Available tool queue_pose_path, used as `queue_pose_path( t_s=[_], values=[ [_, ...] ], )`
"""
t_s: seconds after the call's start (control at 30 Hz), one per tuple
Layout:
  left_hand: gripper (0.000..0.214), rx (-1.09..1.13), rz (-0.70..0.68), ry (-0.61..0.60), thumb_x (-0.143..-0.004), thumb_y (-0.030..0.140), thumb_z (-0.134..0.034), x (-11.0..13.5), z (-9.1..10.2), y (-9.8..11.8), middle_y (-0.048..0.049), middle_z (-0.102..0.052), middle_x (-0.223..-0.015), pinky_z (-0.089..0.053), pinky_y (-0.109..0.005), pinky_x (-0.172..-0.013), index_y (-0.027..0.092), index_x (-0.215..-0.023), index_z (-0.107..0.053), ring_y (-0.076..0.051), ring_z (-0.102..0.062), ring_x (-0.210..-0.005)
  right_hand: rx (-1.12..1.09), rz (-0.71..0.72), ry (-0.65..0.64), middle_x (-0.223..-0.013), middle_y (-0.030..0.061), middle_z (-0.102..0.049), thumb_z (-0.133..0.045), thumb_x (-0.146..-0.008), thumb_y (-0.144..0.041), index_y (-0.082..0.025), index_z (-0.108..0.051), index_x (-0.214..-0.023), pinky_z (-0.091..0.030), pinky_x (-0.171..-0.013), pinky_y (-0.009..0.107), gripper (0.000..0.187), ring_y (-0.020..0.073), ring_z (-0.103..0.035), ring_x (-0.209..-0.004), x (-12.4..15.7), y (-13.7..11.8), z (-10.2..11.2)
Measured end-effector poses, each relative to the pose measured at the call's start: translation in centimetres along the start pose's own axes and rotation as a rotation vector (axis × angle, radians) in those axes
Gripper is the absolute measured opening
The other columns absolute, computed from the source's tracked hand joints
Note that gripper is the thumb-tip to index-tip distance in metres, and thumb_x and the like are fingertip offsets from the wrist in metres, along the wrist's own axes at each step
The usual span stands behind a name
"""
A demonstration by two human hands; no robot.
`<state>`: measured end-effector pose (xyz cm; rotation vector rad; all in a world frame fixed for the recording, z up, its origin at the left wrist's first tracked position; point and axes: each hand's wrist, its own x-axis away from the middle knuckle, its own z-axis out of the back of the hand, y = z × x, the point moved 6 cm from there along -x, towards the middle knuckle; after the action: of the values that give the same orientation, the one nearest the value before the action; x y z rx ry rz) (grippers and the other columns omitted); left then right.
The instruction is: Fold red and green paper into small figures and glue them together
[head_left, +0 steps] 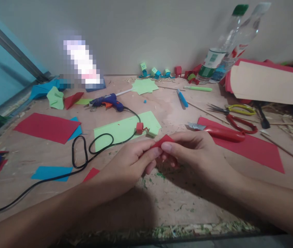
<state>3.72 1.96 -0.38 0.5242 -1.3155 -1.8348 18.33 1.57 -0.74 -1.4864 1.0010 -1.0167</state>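
Observation:
Between my two hands is a small piece of red paper (163, 140), pinched by thumbs and fingers above the middle of the board. My left hand (138, 156) closes on its left side. My right hand (196, 150) grips its right side, the thumb pressed on top. The paper's lower part is hidden by my fingers. Just beyond my hands, a small red paper cube (139, 128) with a thin folded strip rests at the edge of a light green sheet (117, 129). A red-handled utility knife (223, 133) lies to the right of my right hand, on a red sheet (254, 151).
A blue glue gun (107, 101) lies at the back left, its black cable (43, 181) looping across the left side. Scissors (235, 113) and two plastic bottles (213, 58) are at the right. Small paper figures (155, 72) line the wall. A bright, pixelated screen (83, 63) leans there.

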Motion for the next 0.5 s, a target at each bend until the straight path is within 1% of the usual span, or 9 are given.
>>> queue_pose_path(
  t_s=[0.07, 0.13, 0.2, 0.3, 0.43, 0.5],
  values=[
    [0.036, -0.077, -0.006, 0.031, -0.11, 0.034, -0.044, 0.0, 0.2, 0.2, 0.0047, -0.052, -0.066, -0.039, -0.025, -0.064, 0.018, -0.082, -0.061, -0.011, -0.05, -0.063, -0.017, -0.02, -0.01, -0.066, -0.0012, -0.067, -0.082, -0.091, -0.033, -0.018, -0.08, -0.081, -0.045, -0.057, 0.024, 0.018, 0.0104, -0.058, -0.06, 0.0, 0.3, -0.1],
    [0.036, -0.155, -0.029, 0.045, -0.108, 0.031, -0.045, 0.1, 0.2, 0.6, 0.0036, -0.054, -0.068, -0.039, -0.025, -0.064, 0.018, -0.079, -0.06, -0.012, -0.051, -0.065, -0.049, -0.042, -0.024, -0.064, -0.001, -0.066, -0.082, -0.09, -0.034, -0.018, -0.078, -0.077, -0.046, -0.057, 0.025, 0.021, 0.0111, -0.059, -0.06, 0.0, 0.7, -0.2],
    [0.034, -0.197, -0.053, 0.044, -0.107, 0.029, -0.045, 0.0, 0.1, 1.0, 0.0028, -0.056, -0.07, -0.039, -0.025, -0.066, 0.018, -0.081, -0.063, -0.012, -0.052, -0.067, -0.077, -0.06, -0.013, -0.064, -0.0001, -0.067, -0.082, -0.09, -0.034, -0.016, -0.077, -0.073, -0.047, -0.057, 0.025, 0.025, 0.0106, -0.058, -0.058, 0.1, 1.0, -0.2],
    [0.033, -0.205, -0.057, 0.037, -0.108, 0.027, -0.042, -0.1, 0.1, 1.4, 0.0029, -0.057, -0.07, -0.04, -0.025, -0.068, 0.018, -0.085, -0.064, -0.013, -0.053, -0.067, -0.094, -0.062, -0.001, -0.066, 0.0013, -0.07, -0.081, -0.091, -0.033, -0.015, -0.08, -0.076, -0.048, -0.056, 0.022, 0.024, 0.0089, -0.058, -0.057, 0.1, 0.9, 0.0],
    [0.036, -0.234, 0.009, 0.028, -0.107, 0.029, -0.042, -0.2, 0.4, 1.3, 0.0027, -0.056, -0.067, -0.04, -0.026, -0.069, 0.02, -0.075, -0.053, -0.014, -0.054, -0.068, -0.107, -0.045, -0.002, -0.067, 0.0014, -0.072, -0.079, -0.094, -0.032, -0.015, -0.081, -0.076, -0.049, -0.058, 0.019, 0.024, 0.0078, -0.061, -0.058, -0.1, 0.3, 0.4],
    [0.036, -0.235, 0.053, 0.019, -0.108, 0.032, -0.042, 0.0, 0.6, 1.3, 0.003, -0.055, -0.067, -0.039, -0.027, -0.068, 0.02, -0.075, -0.053, -0.014, -0.053, -0.067, -0.11, -0.044, 0.009, -0.066, 0.0017, -0.071, -0.08, -0.093, -0.034, -0.015, -0.081, -0.074, -0.048, -0.056, 0.019, 0.027, 0.0077, -0.061, -0.058, -0.2, 0.0, 0.6]
  ],
)
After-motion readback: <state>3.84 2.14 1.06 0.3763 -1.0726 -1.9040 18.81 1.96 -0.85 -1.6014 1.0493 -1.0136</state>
